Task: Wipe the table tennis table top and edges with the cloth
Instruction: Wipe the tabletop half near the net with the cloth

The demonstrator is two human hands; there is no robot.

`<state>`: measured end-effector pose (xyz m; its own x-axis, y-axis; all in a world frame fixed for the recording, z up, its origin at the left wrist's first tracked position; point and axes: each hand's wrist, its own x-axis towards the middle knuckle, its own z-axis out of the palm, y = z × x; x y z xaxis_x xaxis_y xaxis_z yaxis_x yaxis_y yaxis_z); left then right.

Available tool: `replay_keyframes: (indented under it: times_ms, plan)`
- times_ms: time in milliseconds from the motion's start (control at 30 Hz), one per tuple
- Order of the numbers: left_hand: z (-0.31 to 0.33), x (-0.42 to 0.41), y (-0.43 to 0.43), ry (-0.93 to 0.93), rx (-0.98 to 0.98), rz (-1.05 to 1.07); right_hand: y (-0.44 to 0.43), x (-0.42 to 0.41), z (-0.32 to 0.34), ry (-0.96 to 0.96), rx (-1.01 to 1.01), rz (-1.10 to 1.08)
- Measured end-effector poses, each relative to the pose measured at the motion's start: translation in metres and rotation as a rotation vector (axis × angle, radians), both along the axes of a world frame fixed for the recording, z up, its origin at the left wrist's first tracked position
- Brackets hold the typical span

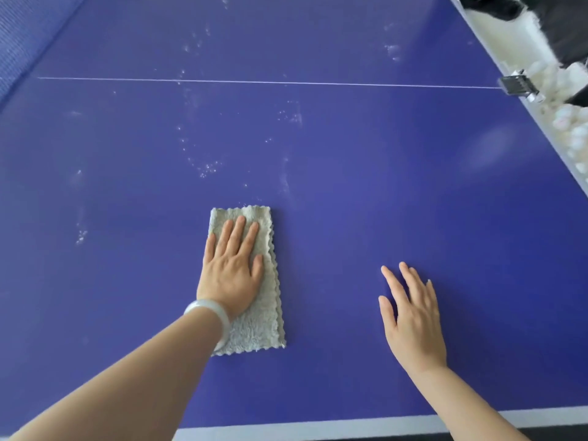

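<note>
I log the left grip [230, 272] flat, fingers straight, pressing the folded grey cloth [254, 313], long axis 12-to-6, on the blue worktop [381, 186]; white specks [208, 168] lie toward 12 o'clock; the right grip [410, 316] is spread and empty at 3.

Person, 2 arms seen.
- L forearm [127, 380]: bare to the frame edge.
- L wrist: 1 bangle [208, 316], smooth, rounded, milky white, slightly translucent.
- R forearm [477, 405]: bare.
- L hand [232, 268], R hand [413, 319]: bare, nails short.
</note>
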<state>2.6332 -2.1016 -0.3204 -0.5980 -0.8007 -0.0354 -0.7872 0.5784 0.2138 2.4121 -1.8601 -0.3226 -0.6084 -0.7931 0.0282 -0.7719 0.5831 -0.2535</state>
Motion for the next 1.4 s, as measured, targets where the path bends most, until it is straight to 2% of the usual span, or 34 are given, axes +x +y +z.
replay_keyframes:
  times_ms: [133,200,267,367,500,633,800,900,967,1067,1133,1200,1267,1333,1400]
  plan:
    - [0.001,0.001,-0.004,-0.001,0.017,-0.002,-0.027,0.001,0.012,-0.148,-0.14,-0.151]
    - [0.001,0.001,-0.004,-0.011,0.019,-0.003,-0.057,-0.001,0.021,-0.22,-0.193,-0.101]
    - [0.0,0.0,-0.004,-0.016,0.023,-0.007,-0.091,-0.008,0.022,-0.244,-0.159,0.009]
    - [-0.003,0.002,-0.006,-0.035,0.014,-0.008,-0.15,-0.034,0.013,-0.197,-0.073,0.061]
    - [-0.003,0.002,-0.004,-0.044,0.005,-0.012,-0.224,-0.065,0.002,-0.127,0.02,-0.039]
    - [-0.004,-0.006,0.002,-0.047,-0.012,-0.005,-0.245,-0.067,-0.011,-0.015,0.038,-0.124]
    - [-0.01,-0.086,0.013,0.024,-0.021,-0.323,-0.24,-0.068,-0.013,-0.038,0.002,-0.121]
    - [-0.01,-0.129,-0.039,-0.002,-0.033,-0.429,-0.24,-0.067,-0.012,-0.042,-0.021,-0.132]
    - [-0.006,-0.129,-0.096,-0.045,-0.092,-0.319,-0.239,-0.068,-0.013,-0.025,-0.02,-0.133]
    - [-0.005,-0.079,-0.164,-0.049,-0.056,0.091,-0.242,-0.067,-0.012,-0.003,0.019,-0.137]
    - [-0.001,-0.039,-0.163,0.002,-0.018,0.292,-0.242,-0.065,-0.011,0.012,0.028,-0.134]
    - [-0.002,-0.028,-0.127,0.001,-0.037,0.342,-0.243,-0.064,-0.008,0.02,0.033,-0.138]
    - [-0.007,-0.046,-0.075,0.025,-0.04,0.212,-0.242,-0.063,-0.007,0.033,0.059,-0.135]
    - [-0.01,-0.082,-0.04,0.063,0.005,-0.047,-0.242,-0.063,-0.007,0.028,0.055,-0.138]
    - [-0.009,-0.121,-0.043,0.069,0.027,-0.223,-0.242,-0.064,-0.009,0.023,0.037,-0.143]
